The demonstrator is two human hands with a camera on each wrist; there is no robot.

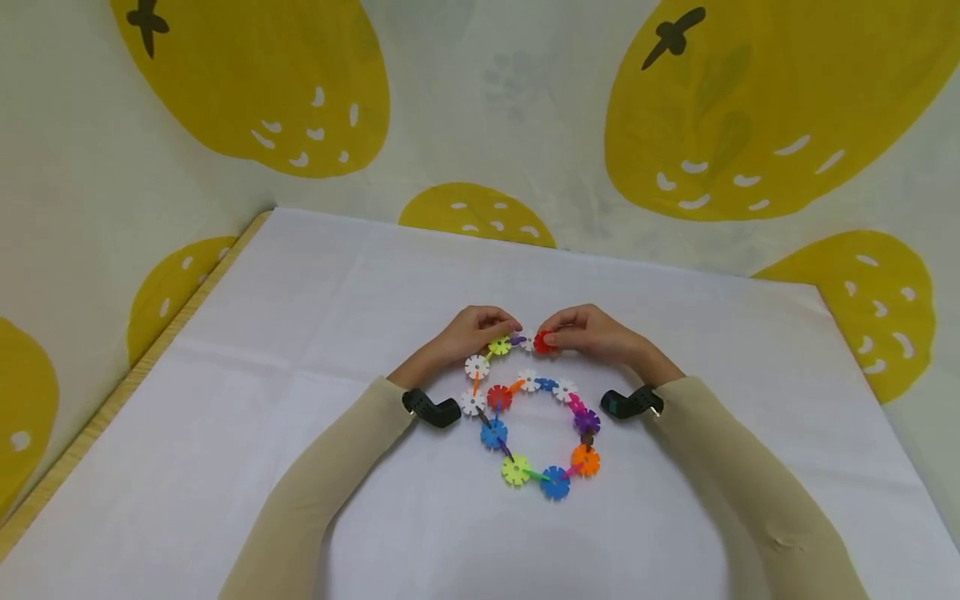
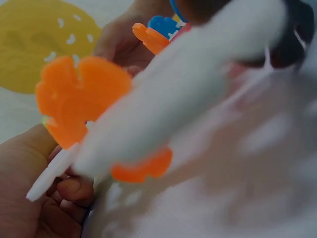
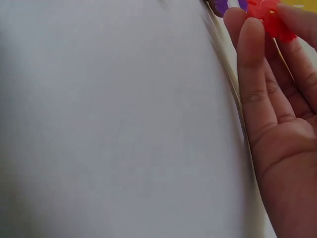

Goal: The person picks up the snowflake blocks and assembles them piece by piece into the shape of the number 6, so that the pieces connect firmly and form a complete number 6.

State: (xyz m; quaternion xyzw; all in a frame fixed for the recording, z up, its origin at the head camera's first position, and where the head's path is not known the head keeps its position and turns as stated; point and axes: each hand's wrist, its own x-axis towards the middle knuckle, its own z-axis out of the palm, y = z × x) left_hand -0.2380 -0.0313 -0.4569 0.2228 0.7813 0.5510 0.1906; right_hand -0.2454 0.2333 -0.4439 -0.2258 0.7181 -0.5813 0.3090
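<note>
A chain of colourful notched interlocking discs [image 1: 555, 483] lies on the table, curled into a ring with a tail running up on its left side. My left hand [image 1: 472, 331] grips the tail's upper end near a yellow-green disc [image 1: 499, 346] and a purple disc seen edge-on. With thumb and fingers my right hand [image 1: 592, 333] pinches a red disc [image 3: 270, 20], which touches or nearly touches a white disc [image 1: 528, 344] at the end; whether they are joined I cannot tell. Orange disc pieces [image 2: 79, 94] and a blurred white disc [image 2: 163, 104] partly hide the left fingers in the left wrist view.
A white cloth [image 1: 360, 283] covers the table, whose wooden edge [image 1: 90, 425] shows at the left. Behind stands a pale wall covering [image 1: 487, 100] with large yellow fruit prints. Black wrist cameras [image 1: 431, 410] sit on both wrists, close to the chain.
</note>
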